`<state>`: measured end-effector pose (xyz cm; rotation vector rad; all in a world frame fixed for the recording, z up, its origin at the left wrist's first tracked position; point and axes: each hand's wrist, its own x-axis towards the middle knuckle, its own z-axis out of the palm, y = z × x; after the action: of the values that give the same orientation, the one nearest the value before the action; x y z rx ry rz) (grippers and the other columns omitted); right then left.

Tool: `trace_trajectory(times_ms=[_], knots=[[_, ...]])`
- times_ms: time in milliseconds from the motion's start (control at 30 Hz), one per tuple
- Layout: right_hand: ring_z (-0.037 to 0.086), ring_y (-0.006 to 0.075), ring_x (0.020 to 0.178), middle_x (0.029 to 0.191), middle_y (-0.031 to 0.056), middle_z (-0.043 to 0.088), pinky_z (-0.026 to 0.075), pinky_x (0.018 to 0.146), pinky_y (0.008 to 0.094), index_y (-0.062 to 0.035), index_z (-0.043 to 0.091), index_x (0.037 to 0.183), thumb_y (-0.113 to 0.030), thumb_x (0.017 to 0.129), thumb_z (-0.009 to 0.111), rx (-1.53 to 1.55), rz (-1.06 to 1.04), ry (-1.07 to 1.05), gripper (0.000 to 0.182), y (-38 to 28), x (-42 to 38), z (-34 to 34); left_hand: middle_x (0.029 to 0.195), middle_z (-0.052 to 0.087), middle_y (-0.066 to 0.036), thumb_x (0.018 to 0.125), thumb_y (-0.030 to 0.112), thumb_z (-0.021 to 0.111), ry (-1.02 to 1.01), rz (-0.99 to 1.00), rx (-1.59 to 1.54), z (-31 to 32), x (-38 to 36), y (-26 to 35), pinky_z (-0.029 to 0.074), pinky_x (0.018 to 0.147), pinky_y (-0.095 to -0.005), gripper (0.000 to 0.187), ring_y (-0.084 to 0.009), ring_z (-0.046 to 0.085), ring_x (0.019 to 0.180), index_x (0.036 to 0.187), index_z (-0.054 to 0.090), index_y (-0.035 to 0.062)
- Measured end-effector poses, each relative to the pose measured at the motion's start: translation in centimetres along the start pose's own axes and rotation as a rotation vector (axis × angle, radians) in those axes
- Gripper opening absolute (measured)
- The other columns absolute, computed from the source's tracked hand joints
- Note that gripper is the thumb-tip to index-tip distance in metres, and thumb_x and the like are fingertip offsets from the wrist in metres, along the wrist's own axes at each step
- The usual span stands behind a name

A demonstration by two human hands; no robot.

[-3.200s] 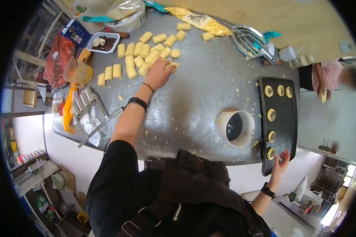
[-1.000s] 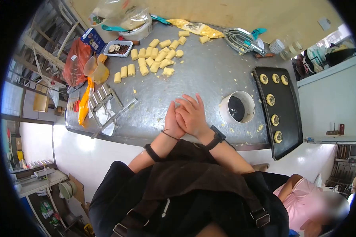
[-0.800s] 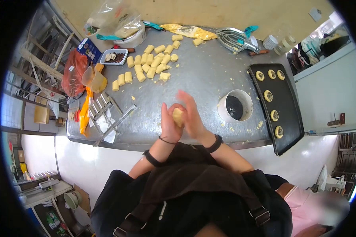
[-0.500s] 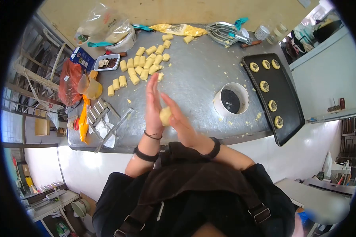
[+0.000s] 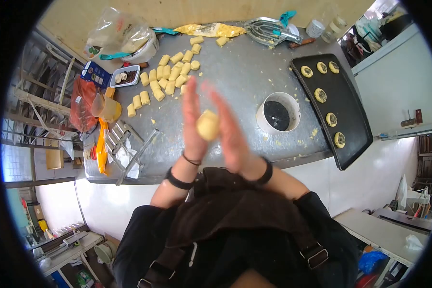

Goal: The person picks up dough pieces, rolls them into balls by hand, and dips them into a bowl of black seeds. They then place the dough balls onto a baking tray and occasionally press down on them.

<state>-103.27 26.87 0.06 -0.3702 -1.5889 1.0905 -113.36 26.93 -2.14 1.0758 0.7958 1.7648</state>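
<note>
dough ball (image 5: 208, 126) is between the person's two palms, to the left of the white tub (image 5: 263, 119) and raised over the near part of the surface (image 5: 245, 67). farthest left of the tub, the metal frame tool (image 5: 147, 146) lies beside the plastic jug (image 5: 106, 108), perhaps set aside there to leave elbow room. next come the short dough pieces (image 5: 166, 72), left of the tub and farther from the person, loosely grouped and probably within easy reach. the left hand (image 5: 193, 129) seems to back the ball with its palm, its fingers straight and close together. the right hand (image 5: 233, 141) faces it, fingers straight too, though blur hides whether they touch one another. the hands stand apart at the fingertips, and the ball sits below them, against the palms rather than pinched, likely so broad, flat skin bears on it. whether the right palm presses on it, i cannot tell. right of the tub, the dark tray (image 5: 353, 129) carries six filled rounds (image 5: 320, 95), spaced apart, presumably so they don't stick.
</note>
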Motion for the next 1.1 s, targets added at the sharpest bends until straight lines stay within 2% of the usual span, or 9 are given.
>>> trace_trajectory(times_ms=[133,233,467,633,733,833,933,1033,1100], knots=[[0.01,0.0302,0.145,0.155,0.0192,0.017,0.006,0.116,0.0391,0.0046,0.017,0.147,-0.051,0.099,0.025,0.008,0.047,0.151,0.074,1.4,2.8,-3.9,0.156,0.016,-0.014,0.095,0.055,0.037,-0.114,-0.177,0.253,4.1,-3.5,0.1,0.008,0.117,-0.0409,0.079,-0.0258,0.014,0.145,0.15,0.011,0.0052],[0.008,0.0306,0.145,0.155,0.0197,0.015,0.006,0.116,0.04,0.0048,0.013,0.147,-0.054,0.098,0.028,0.001,0.154,-0.03,0.078,1.5,-0.8,-3.1,0.156,0.015,-0.014,0.093,0.059,0.037,-0.078,0.027,-0.035,3.9,0.2,2.2,0.009,0.117,-0.0406,0.082,-0.0255,0.015,0.144,0.15,0.012,0.0053],[0.006,0.0314,0.145,0.156,0.0209,0.008,0.004,0.116,0.04,0.0044,0.009,0.148,-0.058,0.096,0.026,-0.107,-0.047,0.113,0.083,0.1,1.6,-8.7,0.156,0.013,-0.018,0.094,0.056,0.033,-0.381,0.218,0.533,6.3,-2.1,-0.5,0.009,0.116,-0.0423,0.079,-0.0294,0.011,0.145,0.149,0.015,0.0018],[0.008,0.0304,0.145,0.156,0.0208,0.007,0.004,0.115,0.043,0.0047,0.004,0.148,-0.057,0.097,0.027,-0.091,0.092,-0.103,0.083,0.5,-3.6,-6.8,0.156,0.013,-0.016,0.097,0.044,0.037,-0.022,0.119,0.011,6.5,2.1,-1.9,0.005,0.117,-0.04,0.071,-0.0267,0.01,0.145,0.15,0.012,0.0042],[0.006,0.0299,0.145,0.156,0.0197,0.007,0.004,0.116,0.0424,0.0042,0.004,0.148,-0.052,0.099,0.027,0.055,0.014,0.025,0.078,-1.4,-2.6,-8.6,0.156,0.013,-0.017,0.096,0.055,0.034,-0.16,0.038,0.58,6.8,0.5,-4.2,0.006,0.117,-0.041,0.075,-0.0272,0.011,0.145,0.151,0.013,0.0073],[0.005,0.029,0.145,0.156,0.019,0.008,0.003,0.116,0.0424,0.0036,0.007,0.149,-0.047,0.1,0.028,0.119,0.01,0.254,0.073,-0.7,-0.8,-11.8,0.155,0.015,-0.017,0.097,0.052,0.031,-0.289,-0.026,0.417,9.7,-3.9,-4.7,0.011,0.116,-0.0438,0.07,-0.0281,0.014,0.144,0.15,0.015,0.0078],[0.005,0.0286,0.146,0.156,0.0201,0.006,0.003,0.116,0.0414,0.0034,0.005,0.149,-0.048,0.099,0.028,0.031,0.3,0.054,0.075,1.8,-3.8,-12.6,0.155,0.02,-0.016,0.093,0.066,0.026,-0.162,0.157,0.009,11.4,-2.5,-4.0,0.01,0.116,-0.0411,0.081,-0.0259,0.017,0.144,0.149,0.019,0.0081],[0.008,0.031,0.145,0.155,0.0214,0.013,0.007,0.116,0.0383,0.0062,0.013,0.147,-0.044,0.101,0.023,-0.028,0.003,-0.14,0.069,-1.6,-4.4,-12.0,0.153,0.024,-0.017,0.091,0.068,0.026,0.062,0.172,0.218,11.1,0.9,-4.5,0.011,0.116,-0.0413,0.085,-0.0266,0.019,0.143,0.149,0.018,0.0069],[0.009,0.0317,0.145,0.154,0.022,0.015,0.007,0.116,0.0386,0.0072,0.015,0.146,-0.047,0.1,0.023,-0.001,-0.031,0.081,0.072,-2.1,-3.0,-13.6,0.152,0.025,-0.017,0.093,0.064,0.029,-0.103,0.091,0.237,12.2,-1.4,-6.0,0.012,0.116,-0.042,0.082,-0.0274,0.021,0.142,0.148,0.019,0.0054]])
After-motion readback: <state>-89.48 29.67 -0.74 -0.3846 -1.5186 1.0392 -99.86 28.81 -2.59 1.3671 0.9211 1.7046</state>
